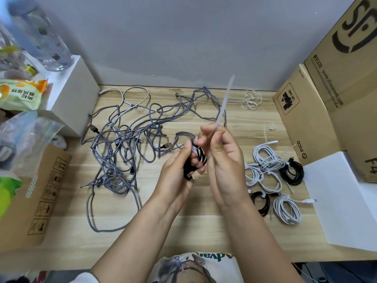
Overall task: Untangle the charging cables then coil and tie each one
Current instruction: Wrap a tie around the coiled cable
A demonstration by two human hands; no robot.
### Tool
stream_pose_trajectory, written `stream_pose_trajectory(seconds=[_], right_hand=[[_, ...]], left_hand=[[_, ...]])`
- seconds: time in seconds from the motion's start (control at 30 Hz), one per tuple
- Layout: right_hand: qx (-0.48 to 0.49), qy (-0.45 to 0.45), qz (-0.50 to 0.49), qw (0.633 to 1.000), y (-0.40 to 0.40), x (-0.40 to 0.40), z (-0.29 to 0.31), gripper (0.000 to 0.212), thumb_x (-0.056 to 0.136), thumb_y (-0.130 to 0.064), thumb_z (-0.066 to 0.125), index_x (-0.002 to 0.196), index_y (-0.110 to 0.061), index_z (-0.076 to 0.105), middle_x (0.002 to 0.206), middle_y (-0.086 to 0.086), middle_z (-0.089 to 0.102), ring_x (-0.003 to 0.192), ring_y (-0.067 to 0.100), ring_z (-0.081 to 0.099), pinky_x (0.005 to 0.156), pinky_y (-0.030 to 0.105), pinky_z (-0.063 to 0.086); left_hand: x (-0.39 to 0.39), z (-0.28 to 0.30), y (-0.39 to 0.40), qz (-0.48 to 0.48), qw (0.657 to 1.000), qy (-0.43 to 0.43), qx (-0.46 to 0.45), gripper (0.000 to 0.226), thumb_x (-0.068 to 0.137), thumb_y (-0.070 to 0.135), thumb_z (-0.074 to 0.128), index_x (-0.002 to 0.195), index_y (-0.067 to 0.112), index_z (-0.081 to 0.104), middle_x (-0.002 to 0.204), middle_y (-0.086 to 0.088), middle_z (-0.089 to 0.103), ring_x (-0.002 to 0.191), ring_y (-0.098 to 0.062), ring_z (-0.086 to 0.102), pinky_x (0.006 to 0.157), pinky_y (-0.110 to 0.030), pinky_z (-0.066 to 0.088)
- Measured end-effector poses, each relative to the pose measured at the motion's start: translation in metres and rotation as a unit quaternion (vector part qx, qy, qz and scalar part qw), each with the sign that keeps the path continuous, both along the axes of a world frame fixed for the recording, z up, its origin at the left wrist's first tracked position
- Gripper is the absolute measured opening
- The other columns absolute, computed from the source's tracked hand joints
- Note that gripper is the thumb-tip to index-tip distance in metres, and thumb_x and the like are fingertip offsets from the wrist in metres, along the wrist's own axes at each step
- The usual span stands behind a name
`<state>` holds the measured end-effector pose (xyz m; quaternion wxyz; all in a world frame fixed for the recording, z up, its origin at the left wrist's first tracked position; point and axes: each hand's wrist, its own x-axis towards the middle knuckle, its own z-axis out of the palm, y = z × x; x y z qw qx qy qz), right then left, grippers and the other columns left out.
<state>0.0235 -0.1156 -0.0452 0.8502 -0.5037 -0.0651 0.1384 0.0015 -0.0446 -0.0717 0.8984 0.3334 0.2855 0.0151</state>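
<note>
My left hand (pixel 177 170) grips a small coiled black cable (pixel 188 166) above the wooden table (pixel 183 227). A white zip tie (pixel 223 103) is looped round the coil, and my right hand (pixel 221 158) pinches its long tail, which points up and away, blurred. To the left on the table lies a big tangle of grey-purple braided cables (pixel 126 144). At the right lie several coiled and tied cables, white ones (pixel 265 158) and black ones (pixel 291 172).
Cardboard boxes (pixel 326 94) stand along the right side, with a white sheet (pixel 342 201) below them. A white box (pixel 75 92), snack bags and a clear bottle (pixel 47 37) crowd the left. White earphones (pixel 252 99) lie at the back. A flat carton (pixel 34 197) sits front left.
</note>
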Motion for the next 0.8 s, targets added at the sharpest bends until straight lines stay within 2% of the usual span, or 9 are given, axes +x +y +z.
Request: stream_pose_trajectory(seconds=[0.1,0.17,0.27,0.37,0.43,0.57,0.63,0.7,0.8], right_hand=[[0.001,0.028,0.005,1.0,0.0,0.002,-0.005,0.024,0.071,-0.052,0.064,0.069,-0.029,0.065,0.059,-0.012,0.049,0.058,0.005,0.043,0.054,0.021,0.027],[0.027,0.051,0.017,0.998,-0.006,0.006,-0.003,0.017,0.072,-0.043,0.06,0.065,-0.028,0.063,0.054,-0.009,0.043,0.052,0.005,0.041,0.05,0.024,0.02],[0.037,0.07,0.058,0.995,-0.016,0.013,0.0,0.014,0.071,-0.039,0.059,0.065,-0.027,0.063,0.051,-0.006,0.04,0.048,0.007,0.042,0.041,0.021,0.021],[0.015,0.058,0.099,0.993,-0.021,0.015,-0.001,0.015,0.072,-0.043,0.062,0.071,-0.028,0.064,0.053,-0.005,0.046,0.05,0.011,0.043,0.036,0.017,0.028],[0.002,0.044,0.121,0.992,-0.023,0.016,-0.001,0.019,0.072,-0.048,0.064,0.073,-0.03,0.063,0.055,-0.005,0.051,0.054,0.013,0.045,0.036,0.018,0.032],[-0.001,0.023,0.155,0.988,-0.022,0.014,0.002,0.016,0.074,-0.044,0.06,0.07,-0.029,0.063,0.054,-0.004,0.055,0.058,0.017,0.048,0.04,0.023,0.021],[0.048,0.026,0.156,0.986,-0.02,0.012,0.003,0.015,0.076,-0.038,0.06,0.07,-0.025,0.063,0.054,-0.002,0.056,0.059,0.015,0.055,0.046,0.019,0.033],[0.086,0.024,0.144,0.985,-0.017,0.01,0.001,0.014,0.077,-0.034,0.06,0.07,-0.022,0.063,0.052,-0.002,0.054,0.059,0.012,0.058,0.054,0.017,0.043],[0.083,-0.001,0.131,0.988,-0.013,0.009,-0.001,0.015,0.077,-0.038,0.062,0.07,-0.024,0.063,0.05,-0.006,0.05,0.057,0.009,0.056,0.052,0.019,0.04]], left_hand=[[-0.003,0.007,-0.002,-0.038,0.996,-0.024,-0.071,0.018,0.088,0.03,0.048,0.075,0.021,0.055,0.059,0.008,0.051,0.05,-0.003,0.048,0.05,-0.015,0.045],[-0.005,0.008,0.003,-0.104,0.992,-0.016,-0.072,0.026,0.091,0.036,0.045,0.072,0.022,0.056,0.06,0.008,0.052,0.052,-0.004,0.051,0.053,-0.021,0.049],[-0.008,0.011,0.01,-0.219,0.976,-0.002,-0.005,0.032,0.084,0.041,0.046,0.06,0.025,0.061,0.061,0.007,0.054,0.059,-0.007,0.057,0.062,-0.028,0.048],[-0.009,0.013,0.014,-0.268,0.963,0.009,-0.018,0.03,0.088,0.037,0.041,0.065,0.025,0.056,0.059,0.003,0.051,0.058,-0.014,0.054,0.054,-0.025,0.044],[-0.008,0.015,0.015,-0.271,0.96,0.022,-0.071,0.03,0.096,0.037,0.034,0.071,0.024,0.046,0.058,0.004,0.045,0.058,-0.014,0.05,0.052,-0.023,0.042],[-0.007,0.014,0.012,-0.227,0.963,0.036,-0.144,0.053,0.099,0.04,0.032,0.051,0.02,0.043,0.054,0.007,0.044,0.054,-0.011,0.047,0.055,-0.022,0.039],[-0.005,0.015,0.01,-0.194,0.967,0.038,-0.163,0.051,0.097,0.038,0.036,0.05,0.021,0.042,0.051,0.008,0.045,0.049,-0.009,0.046,0.052,-0.02,0.038],[-0.003,0.016,0.006,-0.165,0.973,0.03,-0.156,0.056,0.097,0.033,0.034,0.044,0.02,0.043,0.045,0.008,0.043,0.042,-0.006,0.041,0.047,-0.017,0.034],[0.001,0.017,-0.003,-0.12,0.986,0.017,-0.116,0.061,0.095,0.025,0.029,0.036,0.019,0.041,0.039,0.007,0.034,0.036,-0.003,0.031,0.04,-0.014,0.026]])
